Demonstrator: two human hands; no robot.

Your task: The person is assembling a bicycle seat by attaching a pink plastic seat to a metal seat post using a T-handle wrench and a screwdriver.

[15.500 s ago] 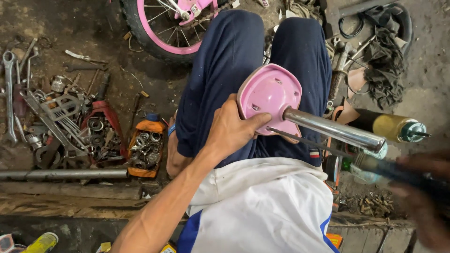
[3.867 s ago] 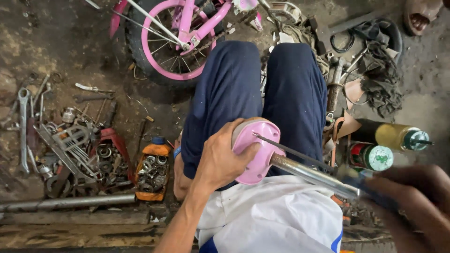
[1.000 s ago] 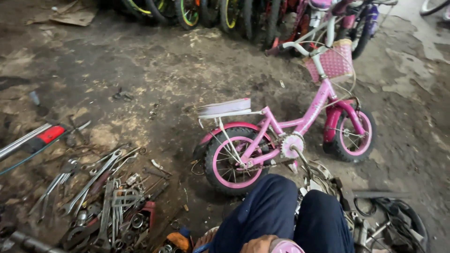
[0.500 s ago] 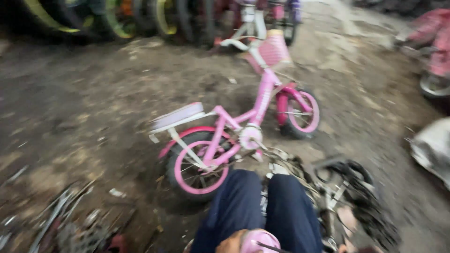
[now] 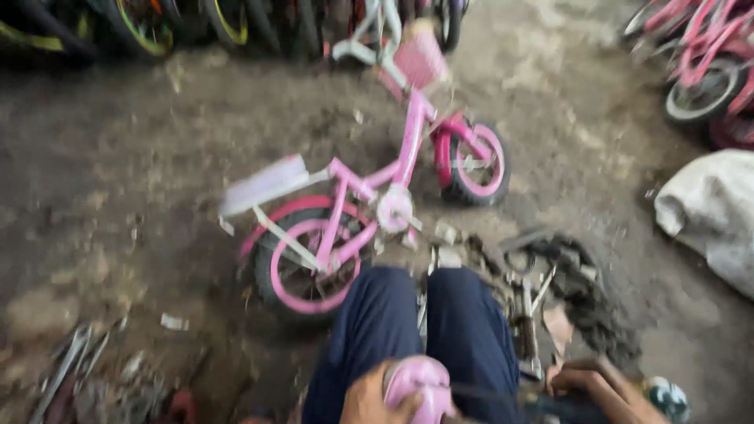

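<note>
At the bottom edge of the blurred head view, my left hand (image 5: 367,402) grips a small pink bicycle saddle (image 5: 420,383) over my knees in dark blue trousers (image 5: 416,330). My right hand (image 5: 603,389) is low on the right, its fingers curled around a dark tool (image 5: 550,406) that points toward the saddle. The tool's tip is too blurred to make out. A pink child's bicycle (image 5: 369,204) stands on the dirt floor just beyond my knees, with a white rear carrier and a pink front basket and no saddle on it.
A heap of dark chains and metal parts (image 5: 565,290) lies right of my legs. Wrenches (image 5: 78,369) lie at the bottom left. A white sack (image 5: 711,212) sits at the right. More bicycles (image 5: 699,63) stand along the top and top right.
The view has swung from my lap up to the floor ahead and drifts right, so the pink bicycle now fills the middle. My hands have stayed on the saddle and tool.
</note>
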